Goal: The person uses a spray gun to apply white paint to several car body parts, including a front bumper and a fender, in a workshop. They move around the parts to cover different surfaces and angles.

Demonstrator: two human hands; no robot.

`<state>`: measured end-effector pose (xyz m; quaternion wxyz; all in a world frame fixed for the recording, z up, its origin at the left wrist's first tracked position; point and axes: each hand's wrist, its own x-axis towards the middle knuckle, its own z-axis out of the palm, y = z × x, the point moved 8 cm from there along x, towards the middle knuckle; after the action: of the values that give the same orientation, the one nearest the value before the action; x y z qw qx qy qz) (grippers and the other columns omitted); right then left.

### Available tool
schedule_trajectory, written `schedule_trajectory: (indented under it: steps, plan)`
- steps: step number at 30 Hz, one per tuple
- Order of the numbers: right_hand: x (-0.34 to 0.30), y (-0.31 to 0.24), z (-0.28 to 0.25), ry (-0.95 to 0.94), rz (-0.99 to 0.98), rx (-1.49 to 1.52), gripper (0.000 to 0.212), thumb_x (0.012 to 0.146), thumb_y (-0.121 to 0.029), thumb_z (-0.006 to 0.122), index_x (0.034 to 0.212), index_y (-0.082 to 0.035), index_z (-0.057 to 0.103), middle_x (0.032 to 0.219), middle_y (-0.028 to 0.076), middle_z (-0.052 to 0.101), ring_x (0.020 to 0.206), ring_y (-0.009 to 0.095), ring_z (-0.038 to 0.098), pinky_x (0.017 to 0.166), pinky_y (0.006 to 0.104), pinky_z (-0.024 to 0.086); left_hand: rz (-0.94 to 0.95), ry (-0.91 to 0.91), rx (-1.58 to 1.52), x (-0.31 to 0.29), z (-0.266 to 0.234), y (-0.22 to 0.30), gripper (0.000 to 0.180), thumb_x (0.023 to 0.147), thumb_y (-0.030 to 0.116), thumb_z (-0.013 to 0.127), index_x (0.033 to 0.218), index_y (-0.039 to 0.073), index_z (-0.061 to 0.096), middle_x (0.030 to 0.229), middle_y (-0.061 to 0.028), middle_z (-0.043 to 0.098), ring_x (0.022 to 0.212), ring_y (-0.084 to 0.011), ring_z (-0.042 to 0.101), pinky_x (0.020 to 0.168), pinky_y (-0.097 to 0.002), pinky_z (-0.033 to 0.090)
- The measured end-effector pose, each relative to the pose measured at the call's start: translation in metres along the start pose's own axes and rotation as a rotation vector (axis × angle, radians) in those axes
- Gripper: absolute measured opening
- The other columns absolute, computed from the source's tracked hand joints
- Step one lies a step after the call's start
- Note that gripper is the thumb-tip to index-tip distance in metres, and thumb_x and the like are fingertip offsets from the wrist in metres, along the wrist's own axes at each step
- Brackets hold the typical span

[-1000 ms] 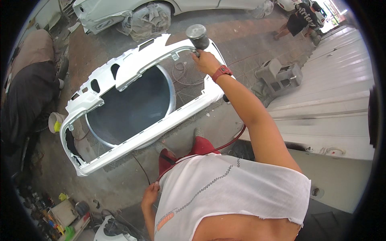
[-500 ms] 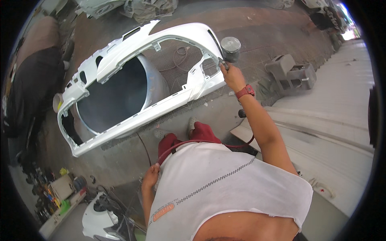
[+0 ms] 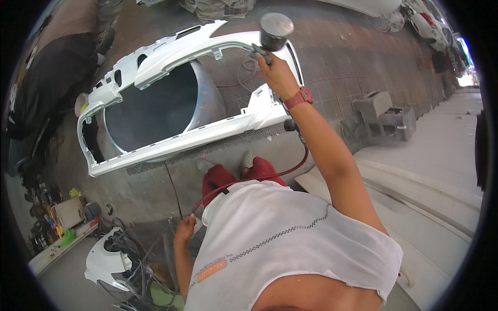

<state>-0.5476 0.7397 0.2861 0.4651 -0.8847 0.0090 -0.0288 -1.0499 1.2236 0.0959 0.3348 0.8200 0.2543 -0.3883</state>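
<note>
A white car bumper cover (image 3: 207, 137) lies propped over a large round drum (image 3: 209, 101), whose dark open inside shows through the bumper's gap. My right hand (image 3: 279, 76), a red watch on its wrist, is closed round a paint spray gun (image 3: 261, 52) with a metal cup on top. The gun hangs over the bumper's far right part; hand and cup hide some of the edge there. A dark red air hose (image 3: 236, 184) crosses in front of my waist. Down at the left, my left hand (image 3: 185, 228) grips that hose, its fingers wrapped round it.
To the right on the floor stands a grey plastic part (image 3: 386, 116), with long pale panels (image 3: 436, 192) nearer me. A dark-covered vehicle (image 3: 49, 98) is at the left. Tools crowd a bench (image 3: 65, 241) at the lower left, beside a white fairing (image 3: 106, 256).
My right hand has carried the spray gun left and farther away along the bumper's upper edge. The left hand keeps its grip on the hose, a little lower in view.
</note>
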Motion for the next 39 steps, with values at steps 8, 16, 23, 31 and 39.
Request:
schedule_trajectory:
  steps: [8, 16, 23, 31, 39]
  plan:
    - [-0.001, -0.029, 0.038, 0.046, -0.185, -0.257, 0.05, 0.108, -0.039, 0.059, 0.143, -0.004, 0.065, 0.092, 0.027, 0.075, 0.088, 0.044, 0.074, 0.082, 0.0509, 0.058, -0.051, -0.022, -0.028, -0.028, 0.023, 0.006, 0.065, 0.112, 0.06, 0.045, 0.091, 0.0, 0.063, 0.078, -0.0084, 0.059, 0.078, -0.0207, 0.056, 0.076, -0.04, 0.048]
    - [0.01, -0.09, 0.085, -0.142, -0.309, -0.168, 0.054, 0.107, -0.049, 0.055, 0.135, -0.004, 0.067, 0.09, 0.026, 0.076, 0.088, 0.045, 0.074, 0.082, 0.0556, 0.058, -0.038, -0.077, -0.106, -0.023, 0.039, -0.006, 0.064, 0.112, 0.058, 0.045, 0.098, -0.001, 0.067, 0.081, -0.0111, 0.064, 0.081, -0.0234, 0.059, 0.079, -0.0405, 0.049]
    - [0.039, -0.018, 0.029, -0.019, -0.088, -0.287, 0.054, 0.108, -0.052, 0.053, 0.124, -0.003, 0.07, 0.096, 0.028, 0.075, 0.096, 0.049, 0.073, 0.086, 0.058, 0.057, -0.037, -0.036, -0.033, -0.014, 0.04, -0.012, 0.063, 0.112, 0.055, 0.046, 0.106, -0.003, 0.068, 0.092, -0.0214, 0.071, 0.09, -0.0318, 0.067, 0.087, -0.0437, 0.051]
    - [-0.036, 0.093, -0.062, -0.017, 0.313, -0.391, 0.061, 0.108, -0.049, 0.055, 0.129, 0.006, 0.069, 0.09, 0.028, 0.076, 0.087, 0.044, 0.076, 0.08, 0.0513, 0.058, 0.073, -0.01, -0.088, -0.006, 0.028, 0.048, 0.062, 0.112, 0.055, 0.046, 0.098, -0.002, 0.066, 0.092, -0.0238, 0.069, 0.087, -0.0375, 0.066, 0.084, -0.0466, 0.051]
    - [-0.066, 0.111, -0.053, -0.098, 0.435, -0.18, 0.06, 0.109, -0.049, 0.056, 0.125, 0.007, 0.069, 0.081, 0.022, 0.075, 0.065, 0.029, 0.076, 0.066, 0.0446, 0.058, 0.072, -0.053, -0.063, -0.002, 0.012, 0.083, 0.059, 0.112, 0.053, 0.048, 0.102, -0.001, 0.067, 0.091, -0.0171, 0.069, 0.087, -0.0298, 0.064, 0.085, -0.0416, 0.051]
